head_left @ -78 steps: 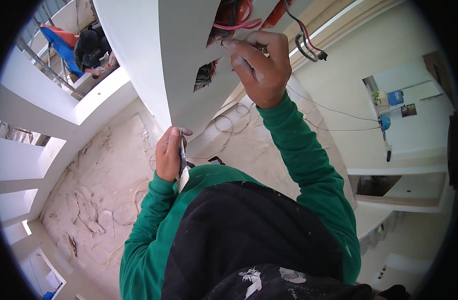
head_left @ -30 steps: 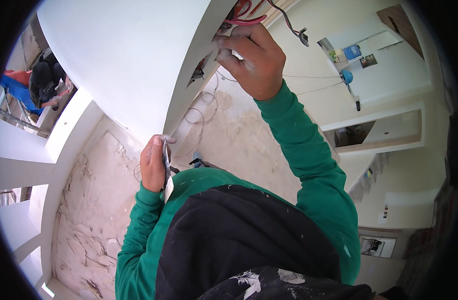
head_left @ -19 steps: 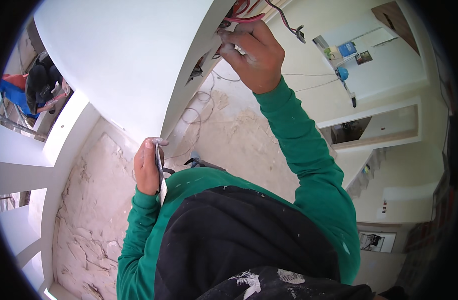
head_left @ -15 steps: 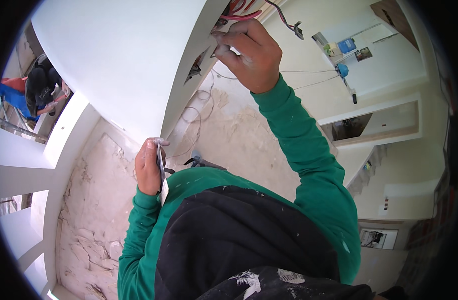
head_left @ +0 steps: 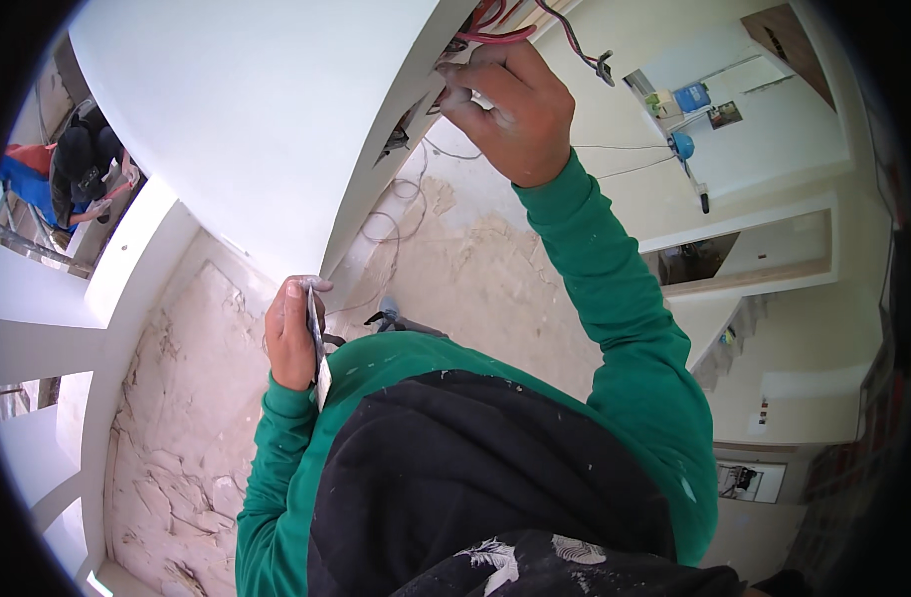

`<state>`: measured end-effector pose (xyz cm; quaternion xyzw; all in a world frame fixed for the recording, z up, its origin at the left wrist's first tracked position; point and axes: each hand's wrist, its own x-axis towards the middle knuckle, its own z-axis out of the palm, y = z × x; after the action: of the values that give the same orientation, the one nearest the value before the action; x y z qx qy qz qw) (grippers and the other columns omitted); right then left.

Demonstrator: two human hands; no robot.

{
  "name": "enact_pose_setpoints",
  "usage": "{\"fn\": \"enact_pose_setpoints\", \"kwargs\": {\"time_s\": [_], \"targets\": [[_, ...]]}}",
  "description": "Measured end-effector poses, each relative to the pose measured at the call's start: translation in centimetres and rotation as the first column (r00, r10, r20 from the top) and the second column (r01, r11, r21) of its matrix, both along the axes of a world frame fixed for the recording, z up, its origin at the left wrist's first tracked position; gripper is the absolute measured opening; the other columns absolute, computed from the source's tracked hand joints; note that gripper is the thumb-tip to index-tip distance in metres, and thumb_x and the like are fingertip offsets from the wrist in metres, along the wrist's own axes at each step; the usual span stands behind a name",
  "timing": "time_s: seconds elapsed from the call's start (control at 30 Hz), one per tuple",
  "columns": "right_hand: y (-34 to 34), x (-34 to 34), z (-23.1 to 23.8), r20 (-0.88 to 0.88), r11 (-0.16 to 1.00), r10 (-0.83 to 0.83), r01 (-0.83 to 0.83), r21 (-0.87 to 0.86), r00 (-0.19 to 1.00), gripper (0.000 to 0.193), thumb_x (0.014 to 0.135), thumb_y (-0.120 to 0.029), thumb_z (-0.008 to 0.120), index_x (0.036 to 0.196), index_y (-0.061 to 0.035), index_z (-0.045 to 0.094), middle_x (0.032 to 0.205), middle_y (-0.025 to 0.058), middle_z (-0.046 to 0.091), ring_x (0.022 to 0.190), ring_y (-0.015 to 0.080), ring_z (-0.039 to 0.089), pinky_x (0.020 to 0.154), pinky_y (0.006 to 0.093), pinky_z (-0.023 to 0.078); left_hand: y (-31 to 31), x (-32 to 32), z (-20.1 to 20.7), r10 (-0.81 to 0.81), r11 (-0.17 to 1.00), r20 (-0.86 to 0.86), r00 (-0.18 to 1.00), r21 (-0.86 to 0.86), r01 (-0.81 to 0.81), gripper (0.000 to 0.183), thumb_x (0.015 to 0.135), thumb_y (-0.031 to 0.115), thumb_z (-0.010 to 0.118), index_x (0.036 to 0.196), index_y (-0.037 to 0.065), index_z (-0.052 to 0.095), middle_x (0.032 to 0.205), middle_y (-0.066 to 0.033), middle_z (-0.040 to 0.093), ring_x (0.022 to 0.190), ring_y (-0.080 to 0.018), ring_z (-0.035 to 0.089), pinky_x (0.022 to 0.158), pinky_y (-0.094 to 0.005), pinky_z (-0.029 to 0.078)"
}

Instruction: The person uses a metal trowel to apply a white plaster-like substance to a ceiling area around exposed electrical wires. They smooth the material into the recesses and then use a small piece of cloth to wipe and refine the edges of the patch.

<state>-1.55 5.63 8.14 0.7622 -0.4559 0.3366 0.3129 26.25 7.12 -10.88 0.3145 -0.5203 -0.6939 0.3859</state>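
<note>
My right hand (head_left: 520, 114) is raised to the narrow end face of a white wall (head_left: 247, 109). Its fingers are curled and pinched together at the wall's edge, and anything between the fingertips is hidden. Just above the fingers, red wires (head_left: 500, 36) come out of an opening. Lower on the same face is a rectangular recess (head_left: 400, 133) with dark contents. At waist height, my left hand (head_left: 291, 338) is closed around a putty knife (head_left: 321, 348). Its thin blade, smeared whitish, appears almost edge-on; its handle is mostly hidden.
A dark and red cable (head_left: 585, 50) hangs loose beyond my right hand. Thin cord (head_left: 391, 234) loops across the dusty, plaster-stained floor (head_left: 485, 269). At far left, another person (head_left: 83, 164) is visible through an opening. A doorway (head_left: 714, 254) and stairs (head_left: 734, 343) lie to the right.
The view has shifted slightly, so the wall edge and my right hand appear a little farther right. Both hands keep their grip shapes. The other person's arms have moved into clearer view.
</note>
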Motion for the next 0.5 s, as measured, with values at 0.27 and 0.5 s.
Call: {"fn": "enact_pose_setpoints", "kwargs": {"time_s": [0.27, 0.5], "targets": [[-0.4, -0.9, 0.3, -0.002, 1.000, 0.023, -0.023, 0.006, 1.000, 0.023, 0.062, 0.001, 0.078, 0.082, -0.0049, 0.069, 0.082, 0.0065, 0.058, 0.070, 0.0224, 0.062, 0.060, 0.0322, 0.053, 0.0, -0.1, 0.5, -0.017, 1.000, 0.005, 1.000, -0.022, 0.017, 0.047, 0.108, 0.034, 0.032, 0.101, -0.002, 0.062, 0.058, 0.0034, 0.042, 0.048, -0.0040, 0.032, 0.045, -0.0227, 0.025], [-0.4, -1.3, 0.6, -0.017, 1.000, -0.006, 0.006, 0.017, 1.000, 0.025, 0.060, -0.001, 0.080, 0.082, -0.0054, 0.069, 0.082, 0.0070, 0.057, 0.069, 0.0237, 0.061, 0.061, 0.0337, 0.053, 0.0, -0.4, 0.5, -0.027, 1.000, 0.006, 1.000, -0.014, 0.027, 0.048, 0.108, 0.034, 0.031, 0.101, -0.002, 0.062, 0.060, 0.0027, 0.042, 0.049, -0.0046, 0.034, 0.046, -0.0226, 0.027]]}}
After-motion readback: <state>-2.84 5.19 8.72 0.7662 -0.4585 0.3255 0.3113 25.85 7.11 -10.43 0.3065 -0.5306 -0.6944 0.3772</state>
